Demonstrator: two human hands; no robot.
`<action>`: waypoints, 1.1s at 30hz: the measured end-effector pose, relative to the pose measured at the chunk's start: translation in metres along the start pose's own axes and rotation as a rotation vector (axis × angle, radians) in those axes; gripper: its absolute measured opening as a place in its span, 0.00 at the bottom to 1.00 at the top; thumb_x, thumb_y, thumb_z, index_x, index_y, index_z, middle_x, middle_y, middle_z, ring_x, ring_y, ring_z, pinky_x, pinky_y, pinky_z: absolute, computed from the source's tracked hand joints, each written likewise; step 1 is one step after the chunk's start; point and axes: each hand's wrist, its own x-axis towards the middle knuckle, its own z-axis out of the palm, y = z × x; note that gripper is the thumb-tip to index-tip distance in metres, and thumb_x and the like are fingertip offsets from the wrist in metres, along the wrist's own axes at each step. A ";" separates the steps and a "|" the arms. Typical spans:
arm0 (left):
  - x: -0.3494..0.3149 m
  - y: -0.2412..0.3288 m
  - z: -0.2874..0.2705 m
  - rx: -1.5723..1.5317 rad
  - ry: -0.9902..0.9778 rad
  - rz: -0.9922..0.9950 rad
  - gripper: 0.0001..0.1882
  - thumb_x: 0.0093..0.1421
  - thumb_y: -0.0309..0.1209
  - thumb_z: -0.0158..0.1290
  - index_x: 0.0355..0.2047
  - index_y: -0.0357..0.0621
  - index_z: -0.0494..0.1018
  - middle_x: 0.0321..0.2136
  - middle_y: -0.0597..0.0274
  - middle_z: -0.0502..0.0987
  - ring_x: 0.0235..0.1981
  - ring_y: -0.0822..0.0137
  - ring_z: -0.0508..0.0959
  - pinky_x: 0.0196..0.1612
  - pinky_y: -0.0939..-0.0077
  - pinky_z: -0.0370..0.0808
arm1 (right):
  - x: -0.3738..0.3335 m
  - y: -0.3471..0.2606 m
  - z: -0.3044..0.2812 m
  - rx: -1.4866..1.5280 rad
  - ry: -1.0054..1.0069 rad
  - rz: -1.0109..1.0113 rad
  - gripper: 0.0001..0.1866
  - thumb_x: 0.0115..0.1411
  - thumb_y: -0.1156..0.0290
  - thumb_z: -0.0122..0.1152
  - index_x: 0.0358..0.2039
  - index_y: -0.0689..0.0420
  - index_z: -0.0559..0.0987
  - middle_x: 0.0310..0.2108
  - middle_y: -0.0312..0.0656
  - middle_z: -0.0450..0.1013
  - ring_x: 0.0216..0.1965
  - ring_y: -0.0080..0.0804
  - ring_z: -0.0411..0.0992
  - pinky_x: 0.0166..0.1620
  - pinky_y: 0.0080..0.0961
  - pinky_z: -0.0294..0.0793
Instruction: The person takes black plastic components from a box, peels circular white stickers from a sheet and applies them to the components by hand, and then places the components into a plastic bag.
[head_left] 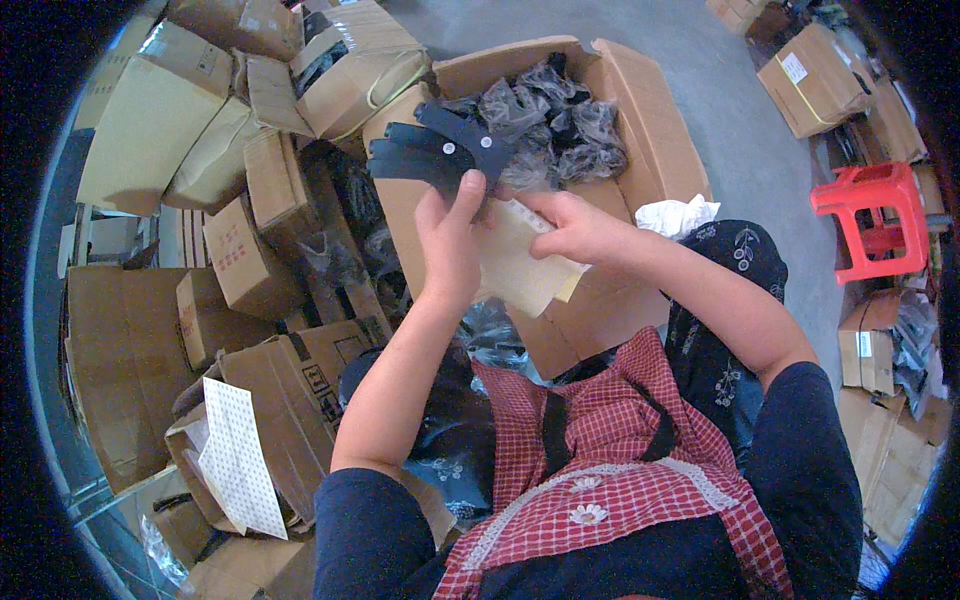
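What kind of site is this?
Likely a packing area in a warehouse or small workshop: cardboard boxes are piled at left, an open carton holds clear plastic bags with dark contents, and the left hand grips dark flat pieces.

Your left hand (452, 240) grips a fan of dark flat pieces (415, 155), your thumb pressed on them; two show round white dots (448, 148). Your right hand (575, 225) pinches a pale sheet (520, 265) just beside your left. Both hands are over the near part of an open box (655, 125), where clear bags (590, 130) lie bunched at the far end. A white wad (675, 216) sits near your right forearm. You wear a red checked apron (610, 430). Cartons (155, 125) crowd your left, with a dotted white sheet (242, 458) leaning among them. To your right, a red stool (880, 215) stands on the grey floor (690, 50).
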 end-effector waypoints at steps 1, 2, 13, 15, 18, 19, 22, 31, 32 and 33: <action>0.002 0.000 0.001 -0.025 -0.017 0.004 0.08 0.62 0.35 0.54 0.36 0.44 0.73 0.26 0.69 0.77 0.23 0.75 0.72 0.26 0.82 0.66 | -0.001 0.007 -0.004 0.001 0.032 -0.036 0.34 0.42 0.76 0.59 0.55 0.57 0.71 0.43 0.41 0.75 0.45 0.34 0.74 0.50 0.31 0.73; 0.003 0.000 0.001 -0.051 -0.035 0.007 0.09 0.62 0.35 0.54 0.37 0.43 0.73 0.26 0.68 0.78 0.23 0.75 0.72 0.26 0.83 0.66 | -0.002 0.014 -0.008 0.001 0.064 -0.071 0.32 0.43 0.76 0.59 0.54 0.57 0.72 0.42 0.41 0.76 0.45 0.33 0.74 0.49 0.31 0.73; 0.004 0.002 -0.006 0.051 -0.089 -0.040 0.12 0.63 0.35 0.53 0.40 0.40 0.73 0.31 0.62 0.79 0.28 0.73 0.76 0.29 0.80 0.69 | -0.013 -0.003 -0.028 0.278 0.030 -0.147 0.23 0.55 0.76 0.58 0.53 0.61 0.71 0.41 0.34 0.75 0.41 0.19 0.73 0.45 0.19 0.72; 0.001 -0.002 -0.006 0.109 -0.104 -0.024 0.13 0.64 0.35 0.53 0.42 0.37 0.73 0.32 0.60 0.79 0.29 0.72 0.76 0.30 0.79 0.71 | -0.015 -0.010 -0.028 0.262 0.030 -0.073 0.20 0.59 0.72 0.60 0.51 0.60 0.72 0.40 0.34 0.75 0.38 0.17 0.73 0.41 0.18 0.73; 0.000 -0.009 -0.005 0.181 -0.109 -0.018 0.14 0.64 0.36 0.53 0.41 0.36 0.73 0.31 0.59 0.80 0.29 0.72 0.76 0.30 0.79 0.72 | -0.014 -0.007 -0.027 0.296 0.163 -0.065 0.16 0.62 0.65 0.60 0.47 0.60 0.74 0.37 0.34 0.76 0.35 0.16 0.73 0.37 0.17 0.73; 0.001 -0.011 -0.005 0.180 -0.112 -0.016 0.14 0.64 0.36 0.53 0.41 0.36 0.73 0.31 0.59 0.80 0.29 0.72 0.76 0.31 0.79 0.72 | -0.014 -0.008 -0.027 0.288 0.191 -0.065 0.16 0.62 0.65 0.60 0.47 0.60 0.74 0.37 0.34 0.76 0.35 0.17 0.73 0.37 0.17 0.73; 0.001 -0.010 -0.005 0.147 -0.109 -0.019 0.10 0.63 0.33 0.54 0.39 0.39 0.74 0.31 0.62 0.80 0.29 0.72 0.77 0.29 0.78 0.71 | -0.013 -0.011 -0.028 0.292 0.242 -0.071 0.14 0.62 0.66 0.60 0.45 0.60 0.75 0.35 0.35 0.76 0.34 0.18 0.74 0.37 0.17 0.74; -0.002 -0.010 -0.002 0.170 -0.102 -0.017 0.12 0.64 0.35 0.52 0.38 0.36 0.73 0.29 0.59 0.80 0.26 0.73 0.74 0.30 0.79 0.70 | -0.015 -0.008 -0.028 0.427 0.196 -0.010 0.14 0.58 0.73 0.61 0.45 0.62 0.76 0.38 0.39 0.77 0.38 0.22 0.75 0.41 0.20 0.74; -0.002 -0.010 -0.002 0.188 -0.085 -0.016 0.12 0.64 0.35 0.52 0.38 0.36 0.73 0.28 0.60 0.80 0.26 0.74 0.74 0.29 0.79 0.70 | -0.014 -0.009 -0.027 0.411 0.188 -0.010 0.14 0.59 0.73 0.61 0.45 0.61 0.76 0.38 0.38 0.77 0.38 0.22 0.75 0.42 0.21 0.74; -0.002 -0.010 -0.003 0.237 -0.094 0.005 0.12 0.64 0.35 0.53 0.37 0.36 0.73 0.28 0.60 0.80 0.25 0.74 0.74 0.29 0.79 0.70 | -0.014 -0.010 -0.028 0.393 0.182 -0.009 0.14 0.59 0.72 0.61 0.45 0.61 0.76 0.38 0.38 0.77 0.39 0.21 0.74 0.42 0.21 0.73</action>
